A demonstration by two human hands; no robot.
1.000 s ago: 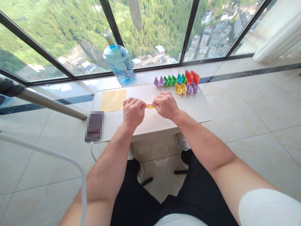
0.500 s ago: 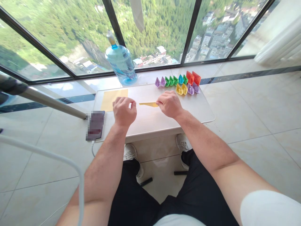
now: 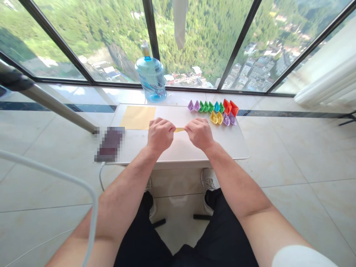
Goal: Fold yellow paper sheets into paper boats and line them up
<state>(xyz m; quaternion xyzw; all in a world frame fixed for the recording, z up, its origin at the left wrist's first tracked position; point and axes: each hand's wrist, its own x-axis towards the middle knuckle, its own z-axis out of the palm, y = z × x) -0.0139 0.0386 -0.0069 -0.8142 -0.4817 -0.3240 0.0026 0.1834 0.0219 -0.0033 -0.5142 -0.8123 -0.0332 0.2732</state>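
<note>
A small folded piece of yellow paper (image 3: 179, 129) is stretched between my two hands above the white table (image 3: 178, 150). My left hand (image 3: 161, 136) is closed, pinching its left end. The other end is pinched by my right hand (image 3: 199, 133), also closed. Only a narrow strip of the paper shows; the fingers cover the rest. Left of my left hand lies a flat yellow sheet (image 3: 137, 117). Beyond my right hand stand rows of folded paper boats: purple (image 3: 194, 106), green (image 3: 205, 107), blue (image 3: 216, 106), red (image 3: 230, 108) and yellow (image 3: 216, 118).
A blurred-out phone (image 3: 109, 144) with a white cable lies at the table's left edge. A large blue water bottle (image 3: 151, 79) stands behind the table by the window. At the left are a grey pole (image 3: 61, 105) and a white curved tube (image 3: 63, 174).
My left hand has moved right and taken hold of the free end of the folded yellow paper. My right hand keeps its grip. The camera view has shifted a little.
</note>
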